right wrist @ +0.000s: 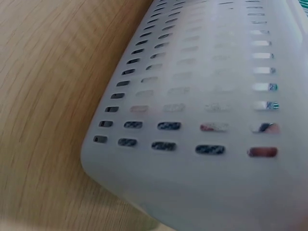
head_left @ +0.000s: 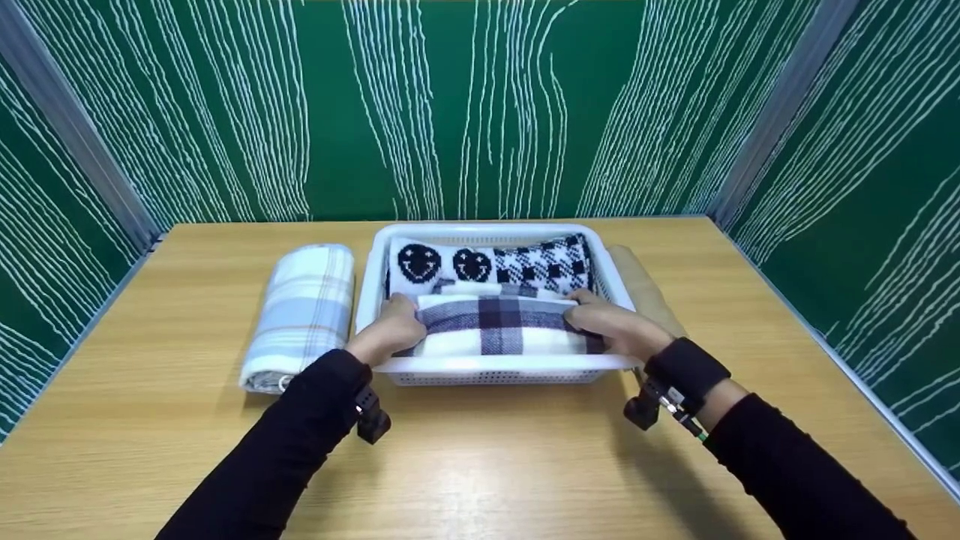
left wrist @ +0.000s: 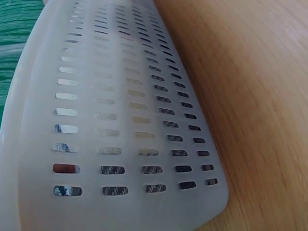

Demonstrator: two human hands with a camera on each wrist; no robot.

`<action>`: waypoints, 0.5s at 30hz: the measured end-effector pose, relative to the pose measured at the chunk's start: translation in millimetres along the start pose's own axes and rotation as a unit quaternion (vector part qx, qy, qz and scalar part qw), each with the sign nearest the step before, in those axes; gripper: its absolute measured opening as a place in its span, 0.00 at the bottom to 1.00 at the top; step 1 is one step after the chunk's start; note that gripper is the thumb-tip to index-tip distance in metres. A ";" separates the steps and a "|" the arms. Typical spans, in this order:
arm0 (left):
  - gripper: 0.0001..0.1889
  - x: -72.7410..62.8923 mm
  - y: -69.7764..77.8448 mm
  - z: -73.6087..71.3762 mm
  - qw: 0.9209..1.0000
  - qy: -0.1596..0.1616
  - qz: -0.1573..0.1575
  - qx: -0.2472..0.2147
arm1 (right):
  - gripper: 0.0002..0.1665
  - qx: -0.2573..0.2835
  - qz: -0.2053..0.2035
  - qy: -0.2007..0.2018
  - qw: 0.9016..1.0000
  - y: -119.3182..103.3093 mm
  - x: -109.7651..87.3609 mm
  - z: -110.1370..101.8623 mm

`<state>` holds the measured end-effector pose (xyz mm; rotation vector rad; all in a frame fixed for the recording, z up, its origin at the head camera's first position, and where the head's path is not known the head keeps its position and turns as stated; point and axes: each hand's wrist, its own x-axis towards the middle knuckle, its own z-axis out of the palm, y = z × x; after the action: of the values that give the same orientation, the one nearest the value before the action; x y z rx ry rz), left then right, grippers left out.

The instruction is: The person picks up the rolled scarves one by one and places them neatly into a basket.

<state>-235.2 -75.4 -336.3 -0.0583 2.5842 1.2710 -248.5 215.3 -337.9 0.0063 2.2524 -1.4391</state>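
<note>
A folded plaid cloth [head_left: 501, 326] — fuzzy-looking, white crossed by dark purple-grey bands — sits in a white, slot-perforated plastic basket [head_left: 487, 364], its ends gripped by a person's left hand [head_left: 395, 324] and right hand [head_left: 613, 322], before a black-and-white knit textile [head_left: 480, 264].

i see dark plum and white plaid on the cloth [head_left: 500, 326], black face motifs and black-and-white checks on the knit piece [head_left: 484, 264], pale blue and white plaid on the roll [head_left: 301, 307], a white basket [head_left: 499, 364], tan fabric [head_left: 646, 292], and my own black sleeves [head_left: 259, 454].
</note>
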 end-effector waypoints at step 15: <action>0.39 -4.9 0.5 1.1 1.000 -0.009 0.007 -0.009 | 0.32 0.014 -0.024 0.006 1.000 3.9 0.6 0.9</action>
<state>-230.4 -74.7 -335.4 -0.0315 2.5633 1.2929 -247.7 216.1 -341.8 -0.0310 2.2570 -1.5001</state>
